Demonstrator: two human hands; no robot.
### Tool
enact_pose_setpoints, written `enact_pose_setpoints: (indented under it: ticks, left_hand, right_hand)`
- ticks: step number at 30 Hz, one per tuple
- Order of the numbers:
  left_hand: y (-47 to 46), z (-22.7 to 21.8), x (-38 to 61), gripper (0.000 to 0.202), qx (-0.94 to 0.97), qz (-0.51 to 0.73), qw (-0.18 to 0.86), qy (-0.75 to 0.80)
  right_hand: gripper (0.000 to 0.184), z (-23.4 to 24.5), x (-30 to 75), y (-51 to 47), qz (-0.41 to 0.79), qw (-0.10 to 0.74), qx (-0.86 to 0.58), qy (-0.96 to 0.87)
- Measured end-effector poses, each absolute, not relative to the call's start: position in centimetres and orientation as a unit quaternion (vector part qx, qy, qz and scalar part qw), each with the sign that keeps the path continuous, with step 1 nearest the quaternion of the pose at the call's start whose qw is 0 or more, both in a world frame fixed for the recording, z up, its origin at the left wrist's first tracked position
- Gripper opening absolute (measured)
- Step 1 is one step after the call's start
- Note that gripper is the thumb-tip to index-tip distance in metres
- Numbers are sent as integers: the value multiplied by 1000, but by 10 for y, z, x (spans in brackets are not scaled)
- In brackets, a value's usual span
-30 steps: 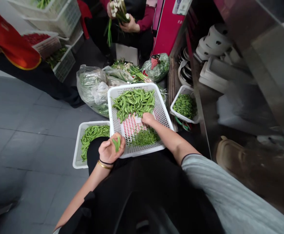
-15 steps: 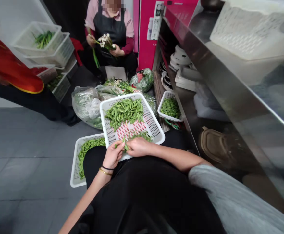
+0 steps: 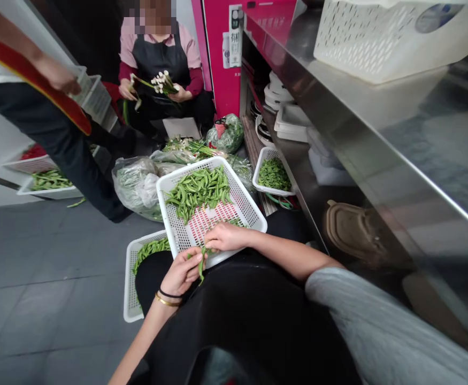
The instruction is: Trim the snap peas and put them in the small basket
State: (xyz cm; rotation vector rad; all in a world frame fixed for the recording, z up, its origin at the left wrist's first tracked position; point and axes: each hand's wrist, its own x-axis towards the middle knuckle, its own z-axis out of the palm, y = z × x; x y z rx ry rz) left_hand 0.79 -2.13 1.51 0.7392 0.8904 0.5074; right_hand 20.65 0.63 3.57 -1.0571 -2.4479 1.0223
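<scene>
- The green pod [image 3: 201, 266] is in front of the person's body, at the near edge of the white basket [image 3: 245, 200], with its lower end hanging against dark clothing [image 3: 234, 315].
- The left hand [image 3: 182, 271] has its fingers pinched narrow around the pod; a second one may be tucked in there (too small to be sure).
- The right hand [image 3: 226, 236] meets it from the other side, fingers drawn together and seemingly closed on the pod's upper end.
- In weight it is probably next to nothing, so a light thumb-and-finger pinch should carry it.
- It looks flat and fairly crisp, likely to flex a little and then snap; squeezing the middle could bruise or split it.
- The best hold is probably along the flat sides, close to one end, leaving the tip free for the other fingers.
- Loose pods [image 3: 199, 188] lie heaped toward the basket's far side; being smooth, they may slide over each other, so one picked by its end should come away cleanly.
</scene>
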Motion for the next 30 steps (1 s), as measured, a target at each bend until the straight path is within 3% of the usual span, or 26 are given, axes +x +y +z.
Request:
enact_pose_setpoints:
  ticks: [5, 9, 14, 17, 20, 23, 26, 30]
  left_hand:
    - [-20, 3, 24, 27, 270, 304, 823, 397]
    - [-9, 1, 16, 30, 216, 417, 779, 416]
    - [-4, 8, 1, 25, 275, 473, 698, 462]
    - [-7, 9, 3, 21, 332, 458, 674, 475]
    - [-10, 9, -1, 19, 386, 438, 649, 487]
    - [-14, 10, -8, 18, 478, 376, 621, 495]
    - [-19, 11, -5, 21, 539, 276, 657, 448]
    - [-20, 7, 8, 27, 483, 295, 705, 427]
  right_hand:
    - [24, 35, 193, 0, 185, 99, -469, -858]
    - [26, 31, 203, 3, 148, 152, -495, -842]
    - [21, 35, 222, 12, 201, 194, -550, -787]
    - [33, 31, 210, 8, 248, 168, -484, -822]
    - [25, 27, 197, 4, 264, 127, -431, -854]
    - [25, 28, 197, 4, 348, 145, -404, -833]
    - [25, 32, 198, 7, 432, 169, -376, -802]
    - [26, 28, 192, 10, 369, 176, -380, -830]
